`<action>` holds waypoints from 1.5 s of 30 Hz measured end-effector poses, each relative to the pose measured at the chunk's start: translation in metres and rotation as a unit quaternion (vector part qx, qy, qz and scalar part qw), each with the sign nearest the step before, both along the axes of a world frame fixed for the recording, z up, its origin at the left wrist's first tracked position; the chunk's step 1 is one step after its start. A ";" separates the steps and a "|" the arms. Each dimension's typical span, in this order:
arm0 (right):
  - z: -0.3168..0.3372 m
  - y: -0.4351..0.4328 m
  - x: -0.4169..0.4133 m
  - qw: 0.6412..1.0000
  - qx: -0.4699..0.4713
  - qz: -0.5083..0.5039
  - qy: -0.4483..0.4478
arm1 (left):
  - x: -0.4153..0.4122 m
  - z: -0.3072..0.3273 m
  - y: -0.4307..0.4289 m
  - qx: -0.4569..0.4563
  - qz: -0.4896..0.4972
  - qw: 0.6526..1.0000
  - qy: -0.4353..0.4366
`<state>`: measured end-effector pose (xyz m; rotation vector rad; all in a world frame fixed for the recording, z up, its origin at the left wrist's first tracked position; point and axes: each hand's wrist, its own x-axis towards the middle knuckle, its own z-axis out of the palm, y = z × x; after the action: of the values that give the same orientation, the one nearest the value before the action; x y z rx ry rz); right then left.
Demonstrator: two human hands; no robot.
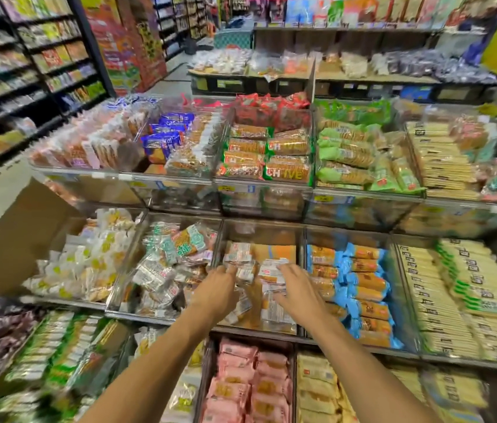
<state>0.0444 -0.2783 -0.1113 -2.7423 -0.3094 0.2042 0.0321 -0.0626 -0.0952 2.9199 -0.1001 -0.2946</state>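
Both my arms reach into a clear plastic bin [264, 232] in the middle tier of a snack display. The bin holds clear-wrapped biscuit packets [238, 253] with white and red labels. My left hand [216, 293] lies over the packets at the bin's left side, fingertips touching one. My right hand [297, 290] rests on a packet [271, 270] at the bin's right, fingers spread forward. The frame is blurred, so I cannot see whether either hand has closed round a packet.
Neighbouring bins hold blue-wrapped biscuit rolls [363, 288] on the right and mixed clear packets [164, 264] on the left. Pink packets [247, 383] lie in the tier below. An open cardboard box [15, 239] stands at the left. Shelving lines the aisle [27, 71].
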 end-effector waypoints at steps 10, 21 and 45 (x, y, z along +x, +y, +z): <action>-0.047 0.033 0.029 0.996 0.002 -0.084 0.042 | 0.067 -0.038 -0.002 0.027 -0.080 0.996 0.040; -0.043 0.030 0.038 0.996 -0.069 -0.052 0.024 | 0.094 -0.059 -0.009 0.096 -0.089 0.991 0.016; -0.014 0.005 0.010 0.678 0.632 -0.328 0.183 | 0.069 -0.036 -0.017 -0.013 -0.010 0.999 -0.030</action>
<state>0.0541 -0.2738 -0.1252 -1.2193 0.5038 0.2092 0.1011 -0.0800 -0.1312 2.9037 -0.1429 -0.2061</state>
